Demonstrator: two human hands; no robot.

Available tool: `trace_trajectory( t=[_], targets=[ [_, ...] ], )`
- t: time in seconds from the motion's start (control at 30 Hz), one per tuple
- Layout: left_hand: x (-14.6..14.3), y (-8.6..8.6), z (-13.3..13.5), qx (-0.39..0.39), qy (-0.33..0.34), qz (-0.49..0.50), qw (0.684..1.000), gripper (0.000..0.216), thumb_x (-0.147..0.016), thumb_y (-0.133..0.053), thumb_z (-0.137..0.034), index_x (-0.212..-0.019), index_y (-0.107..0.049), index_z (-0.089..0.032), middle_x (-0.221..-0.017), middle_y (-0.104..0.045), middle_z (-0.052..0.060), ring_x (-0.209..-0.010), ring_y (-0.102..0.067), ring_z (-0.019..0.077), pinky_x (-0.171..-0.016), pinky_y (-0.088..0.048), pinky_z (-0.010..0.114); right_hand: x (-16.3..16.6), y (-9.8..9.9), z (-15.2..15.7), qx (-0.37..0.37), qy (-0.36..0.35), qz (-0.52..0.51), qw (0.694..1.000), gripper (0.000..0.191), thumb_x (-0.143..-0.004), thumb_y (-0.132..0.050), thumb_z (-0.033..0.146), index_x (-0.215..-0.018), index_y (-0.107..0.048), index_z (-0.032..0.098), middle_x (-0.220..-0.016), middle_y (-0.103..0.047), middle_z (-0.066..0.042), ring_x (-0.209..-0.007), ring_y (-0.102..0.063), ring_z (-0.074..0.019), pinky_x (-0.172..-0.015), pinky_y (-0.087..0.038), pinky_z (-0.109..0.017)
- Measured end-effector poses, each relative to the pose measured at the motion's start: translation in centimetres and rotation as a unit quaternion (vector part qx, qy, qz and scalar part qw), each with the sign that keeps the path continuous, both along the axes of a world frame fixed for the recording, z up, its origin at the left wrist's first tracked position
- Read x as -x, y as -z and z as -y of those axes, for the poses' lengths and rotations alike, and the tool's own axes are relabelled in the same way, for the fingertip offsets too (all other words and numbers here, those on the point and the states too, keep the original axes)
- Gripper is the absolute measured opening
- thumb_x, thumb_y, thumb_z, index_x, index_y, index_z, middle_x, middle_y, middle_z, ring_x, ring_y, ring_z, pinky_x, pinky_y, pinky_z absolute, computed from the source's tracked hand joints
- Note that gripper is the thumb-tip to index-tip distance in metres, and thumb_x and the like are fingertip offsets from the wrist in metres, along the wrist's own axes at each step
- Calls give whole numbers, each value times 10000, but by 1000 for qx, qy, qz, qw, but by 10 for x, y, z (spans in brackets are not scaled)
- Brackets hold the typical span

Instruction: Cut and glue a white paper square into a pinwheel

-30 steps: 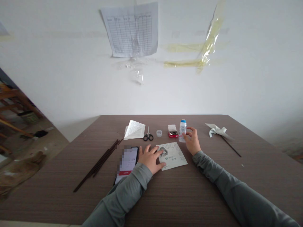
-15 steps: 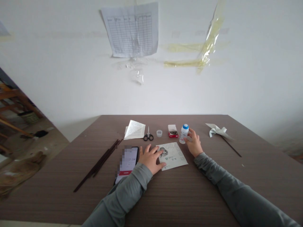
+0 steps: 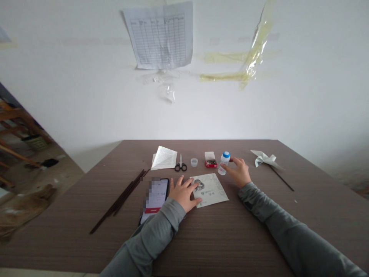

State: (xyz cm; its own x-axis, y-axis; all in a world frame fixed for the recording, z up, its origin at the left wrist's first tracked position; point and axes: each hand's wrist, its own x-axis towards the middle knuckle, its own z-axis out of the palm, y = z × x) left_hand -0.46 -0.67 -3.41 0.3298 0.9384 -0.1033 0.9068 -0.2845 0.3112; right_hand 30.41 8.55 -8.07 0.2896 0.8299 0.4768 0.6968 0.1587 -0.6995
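Observation:
My left hand [image 3: 184,194] lies flat with its fingers spread, fingertips on the left edge of a printed paper square [image 3: 211,192]. A small white bottle with a blue cap [image 3: 224,163] stands upright on the table beyond the paper. My right hand [image 3: 240,172] has it from the right, thumb across its front and the index finger at its right side. Just left of the bottle is an open red-and-white box [image 3: 211,164] of small metal pieces. Beside my left hand lies a phone [image 3: 157,196], its screen partly pixelated.
Along the back of the brown table [image 3: 201,238] are folded paper sheets [image 3: 164,158], black-handled scissors [image 3: 181,166] and a small clear cup [image 3: 194,162]. Several dark thin sticks [image 3: 123,196] lie at the left. A paper pinwheel [image 3: 265,159] on a stick rests at the right.
My right hand has shifted slightly right, with its thumb now across the bottle's front. The bottle's label looks turned a little. My left hand and the paper stay in place.

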Motion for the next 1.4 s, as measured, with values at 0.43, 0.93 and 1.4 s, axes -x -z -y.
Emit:
trace_trajectory(
  t=[0.43, 0.93, 1.4],
  targets=[
    [5, 3, -1, -11, -3, -8, 1000, 727, -1108, -987, -446, -1813, -822, -385, -2003, -673, 129, -1950, -413, 631, -1572, -183, 993, 7, -15, -19, -33, -114, -93, 989, 442, -869, -1011, 704, -966, -984, 273, -1132, -976, -156, -1260, -875, -458, -1174, -710, -646],
    [9, 4, -6, 11, -1, -49, 999, 789, -1130, -934, -506, -1889, -744, -405, -2056, -609, 109, -1976, -364, 605, -1566, -197, 1003, 64, -28, -69, 20, -120, -28, 992, 280, -806, -1125, 499, -888, -931, 316, -1246, -966, -108, -1413, -833, -444, -1373, -576, -677],
    [9, 4, -4, 0, -1, -35, 999, 757, -1129, -922, -473, -1862, -767, -365, -2039, -632, 115, -1965, -389, 593, -1570, -210, 980, 69, -20, -73, 68, -115, 14, 991, 212, -877, -1096, 419, -1035, -984, 331, -1319, -924, -99, -1539, -735, -457, -1399, -481, -687]
  ],
)
